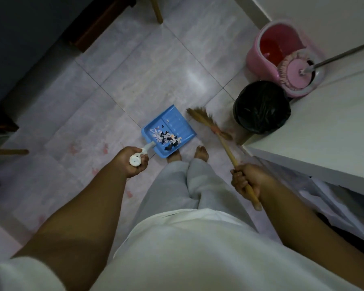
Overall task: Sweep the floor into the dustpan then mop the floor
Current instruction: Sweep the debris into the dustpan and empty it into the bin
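Note:
My left hand grips the white handle of a blue dustpan, which is lifted above my feet. A heap of black, white and orange scraps lies in the pan near the handle. My right hand is closed around the wooden stick of a small straw broom, whose bristles point away toward the floor beside the pan. A pink mop bucket stands at the far right with the pink mop head resting in its spinner, its metal pole running off to the right.
A bin lined with a black bag stands just right of the broom. A white counter fills the right side. Dark furniture and wooden legs lie at the left and top. The tiled floor carries faint pink stains.

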Demonstrator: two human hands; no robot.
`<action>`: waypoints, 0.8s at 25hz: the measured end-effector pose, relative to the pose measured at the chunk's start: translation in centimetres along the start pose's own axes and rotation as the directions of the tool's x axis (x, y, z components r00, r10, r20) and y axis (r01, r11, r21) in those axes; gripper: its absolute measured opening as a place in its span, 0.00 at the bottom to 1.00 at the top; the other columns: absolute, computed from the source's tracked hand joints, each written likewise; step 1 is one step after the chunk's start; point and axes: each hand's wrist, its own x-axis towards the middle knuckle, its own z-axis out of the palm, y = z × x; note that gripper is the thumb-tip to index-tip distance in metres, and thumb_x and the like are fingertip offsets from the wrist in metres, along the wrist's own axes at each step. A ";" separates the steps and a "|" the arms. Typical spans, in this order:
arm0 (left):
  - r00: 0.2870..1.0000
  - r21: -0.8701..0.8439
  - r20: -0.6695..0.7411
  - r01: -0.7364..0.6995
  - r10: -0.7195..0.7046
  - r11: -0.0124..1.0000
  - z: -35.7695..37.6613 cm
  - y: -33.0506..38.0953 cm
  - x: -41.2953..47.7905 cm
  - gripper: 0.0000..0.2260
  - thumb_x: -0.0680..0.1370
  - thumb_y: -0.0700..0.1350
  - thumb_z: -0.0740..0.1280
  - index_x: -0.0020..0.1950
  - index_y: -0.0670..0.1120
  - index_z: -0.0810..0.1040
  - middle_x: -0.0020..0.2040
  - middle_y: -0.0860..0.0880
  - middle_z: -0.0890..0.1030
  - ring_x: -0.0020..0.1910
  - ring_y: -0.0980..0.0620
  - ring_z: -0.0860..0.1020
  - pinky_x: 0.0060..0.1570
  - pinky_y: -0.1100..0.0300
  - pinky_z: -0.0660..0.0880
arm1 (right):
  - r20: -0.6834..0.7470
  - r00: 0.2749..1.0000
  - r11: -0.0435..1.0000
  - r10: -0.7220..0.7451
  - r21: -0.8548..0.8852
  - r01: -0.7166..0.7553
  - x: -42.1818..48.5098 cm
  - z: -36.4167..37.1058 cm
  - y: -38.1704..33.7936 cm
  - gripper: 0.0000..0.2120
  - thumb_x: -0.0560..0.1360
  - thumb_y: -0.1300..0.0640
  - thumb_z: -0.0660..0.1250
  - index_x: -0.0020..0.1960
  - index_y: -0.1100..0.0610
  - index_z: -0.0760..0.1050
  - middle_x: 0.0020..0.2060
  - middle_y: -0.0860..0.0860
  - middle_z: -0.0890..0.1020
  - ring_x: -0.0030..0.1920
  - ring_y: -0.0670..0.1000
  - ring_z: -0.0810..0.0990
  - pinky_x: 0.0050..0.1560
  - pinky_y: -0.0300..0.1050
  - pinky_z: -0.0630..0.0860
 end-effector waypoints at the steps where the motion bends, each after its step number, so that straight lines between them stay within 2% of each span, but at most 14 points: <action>1: 1.000 -0.006 -0.001 -0.002 0.002 1.000 -0.1 0.1 0.0 0.12 0.80 0.41 0.56 0.61 0.37 0.64 0.33 0.44 0.70 0.20 0.52 0.73 0.19 0.66 0.72 | 0.013 1.000 0.999 0.010 -0.034 -0.009 -0.5 -0.2 0.4 0.13 0.82 0.57 0.53 0.40 0.56 0.67 0.21 0.47 0.65 0.16 0.43 0.61 0.13 0.32 0.58; 6: 1.000 0.006 -0.003 -0.025 0.025 1.000 -0.3 -0.1 -0.6 0.11 0.80 0.41 0.56 0.61 0.38 0.65 0.35 0.44 0.70 0.22 0.53 0.73 0.21 0.67 0.72 | 0.078 0.995 0.996 0.055 -0.069 -0.050 -4.8 -3.2 2.6 0.11 0.81 0.58 0.53 0.42 0.58 0.69 0.22 0.47 0.64 0.17 0.44 0.61 0.13 0.32 0.57; 11: 0.998 -0.031 0.021 -0.055 0.056 0.998 -0.5 -0.7 -2.3 0.13 0.80 0.40 0.56 0.63 0.37 0.63 0.31 0.44 0.71 0.21 0.53 0.73 0.20 0.66 0.72 | 0.099 0.995 0.999 -0.007 -0.042 0.012 -6.8 -3.7 1.4 0.12 0.81 0.59 0.52 0.41 0.57 0.67 0.21 0.47 0.64 0.16 0.43 0.61 0.13 0.31 0.57; 17: 0.987 -0.114 0.063 -0.139 0.147 0.984 -0.7 0.3 -6.3 0.15 0.79 0.40 0.56 0.64 0.36 0.64 0.35 0.44 0.70 0.22 0.52 0.73 0.22 0.66 0.72 | 0.157 0.986 0.996 -0.063 -0.045 0.071 -7.5 -1.9 -1.7 0.15 0.82 0.57 0.52 0.38 0.57 0.67 0.20 0.48 0.64 0.15 0.44 0.61 0.12 0.31 0.57; 20: 0.976 -0.134 0.101 -0.177 0.191 0.975 0.0 2.0 -8.2 0.12 0.79 0.40 0.55 0.61 0.36 0.65 0.30 0.42 0.72 0.21 0.52 0.72 0.20 0.66 0.72 | 0.210 0.971 0.992 -0.117 -0.021 0.125 -8.2 -0.1 -3.7 0.14 0.81 0.57 0.53 0.39 0.58 0.68 0.20 0.48 0.65 0.15 0.44 0.62 0.12 0.31 0.58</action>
